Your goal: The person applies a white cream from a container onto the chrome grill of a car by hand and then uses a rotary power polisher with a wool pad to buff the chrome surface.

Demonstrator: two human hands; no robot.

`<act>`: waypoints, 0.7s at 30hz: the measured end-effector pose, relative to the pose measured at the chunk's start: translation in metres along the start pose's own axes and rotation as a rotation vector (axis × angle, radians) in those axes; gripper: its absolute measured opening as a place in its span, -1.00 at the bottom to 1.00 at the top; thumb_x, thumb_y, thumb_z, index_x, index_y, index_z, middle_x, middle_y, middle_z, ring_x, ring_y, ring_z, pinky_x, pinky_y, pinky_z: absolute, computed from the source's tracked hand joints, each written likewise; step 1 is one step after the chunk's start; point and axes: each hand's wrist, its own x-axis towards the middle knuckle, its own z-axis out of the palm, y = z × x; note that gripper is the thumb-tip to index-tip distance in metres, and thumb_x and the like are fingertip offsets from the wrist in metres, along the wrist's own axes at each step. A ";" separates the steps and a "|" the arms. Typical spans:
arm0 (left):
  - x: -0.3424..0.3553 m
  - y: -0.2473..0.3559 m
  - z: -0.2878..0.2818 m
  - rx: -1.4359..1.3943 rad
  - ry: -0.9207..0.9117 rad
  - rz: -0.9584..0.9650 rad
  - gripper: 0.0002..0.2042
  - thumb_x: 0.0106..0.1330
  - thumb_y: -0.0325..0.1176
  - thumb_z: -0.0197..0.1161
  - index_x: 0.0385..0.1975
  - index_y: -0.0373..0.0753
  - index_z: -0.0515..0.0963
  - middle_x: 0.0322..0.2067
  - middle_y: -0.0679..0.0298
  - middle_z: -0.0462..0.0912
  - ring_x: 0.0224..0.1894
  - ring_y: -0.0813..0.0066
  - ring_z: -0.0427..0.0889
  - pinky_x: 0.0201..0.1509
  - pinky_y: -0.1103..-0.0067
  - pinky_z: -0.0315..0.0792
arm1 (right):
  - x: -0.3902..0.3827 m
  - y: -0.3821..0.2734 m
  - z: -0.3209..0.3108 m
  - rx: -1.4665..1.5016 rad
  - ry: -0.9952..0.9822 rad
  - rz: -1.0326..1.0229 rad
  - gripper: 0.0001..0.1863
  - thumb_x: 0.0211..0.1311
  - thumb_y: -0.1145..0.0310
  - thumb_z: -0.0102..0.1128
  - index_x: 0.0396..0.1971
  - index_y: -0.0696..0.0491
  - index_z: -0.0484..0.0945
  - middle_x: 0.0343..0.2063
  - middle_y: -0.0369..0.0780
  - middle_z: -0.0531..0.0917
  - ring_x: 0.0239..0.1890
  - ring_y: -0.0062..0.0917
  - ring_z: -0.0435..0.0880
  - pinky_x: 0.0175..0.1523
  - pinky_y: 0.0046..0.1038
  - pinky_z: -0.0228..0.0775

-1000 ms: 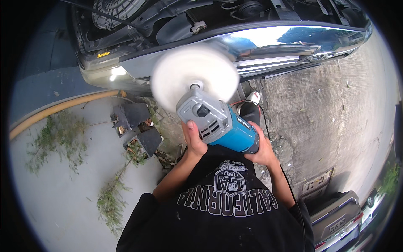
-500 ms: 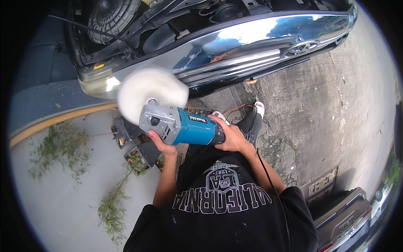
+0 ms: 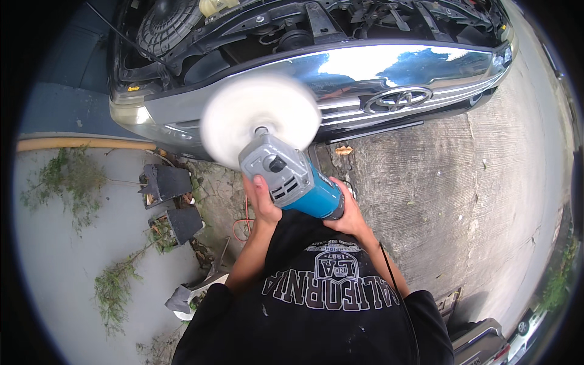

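Observation:
Both my hands hold a blue and grey power polisher (image 3: 313,190) in front of a car. My left hand (image 3: 263,201) grips the side of its grey metal head. Wrapped round the rear end of the body is my right hand (image 3: 349,214). The round white buffing pad (image 3: 261,106) at the far end is smeared, as if spinning. It overlaps the left part of the shiny chrome car grille (image 3: 359,70); whether it touches cannot be told. A black cord (image 3: 395,261) runs past my right forearm.
Beyond the grille lies the uncovered engine bay (image 3: 292,33). Potted plants (image 3: 167,182) stand at the left by a pale wall, below a yellowish pipe (image 3: 85,144). An orange cord (image 3: 244,225) lies near my left arm. Rough concrete (image 3: 420,201) stretches right, with another car (image 3: 480,344) behind.
The polisher has moved right and turned, its pad now farther over the grille. The view has shifted, showing more of the engine bay. Both hands keep their hold.

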 end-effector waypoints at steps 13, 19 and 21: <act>0.003 0.021 0.077 0.088 -0.102 0.035 -0.46 0.46 0.07 -0.13 0.07 -0.38 0.30 -0.11 0.05 0.51 -0.07 0.31 0.50 0.03 0.42 0.35 | -0.025 0.052 -0.028 0.238 0.124 -0.001 0.08 -0.33 0.52 0.39 0.36 0.05 0.05 0.18 -0.08 0.40 0.24 -0.30 0.40 0.30 -0.31 0.26; -0.010 -0.024 -0.011 -0.003 0.054 -0.021 -0.44 0.51 0.06 -0.21 0.20 -0.35 0.26 0.05 0.15 0.45 0.08 0.39 0.47 0.17 0.46 0.36 | 0.012 0.038 0.026 0.073 0.003 -0.112 0.06 -0.29 0.45 0.39 0.36 -0.05 0.07 0.11 0.00 0.53 0.05 -0.02 0.58 0.16 -0.22 0.44; -0.010 -0.030 -0.041 -0.101 0.073 -0.052 -0.44 0.52 0.06 -0.23 0.20 -0.33 0.27 0.08 0.16 0.45 0.10 0.37 0.47 0.20 0.43 0.37 | 0.025 0.030 0.041 0.048 -0.056 -0.117 0.05 -0.27 0.42 0.39 0.36 -0.10 0.06 0.10 -0.01 0.54 0.02 0.02 0.58 0.13 -0.18 0.46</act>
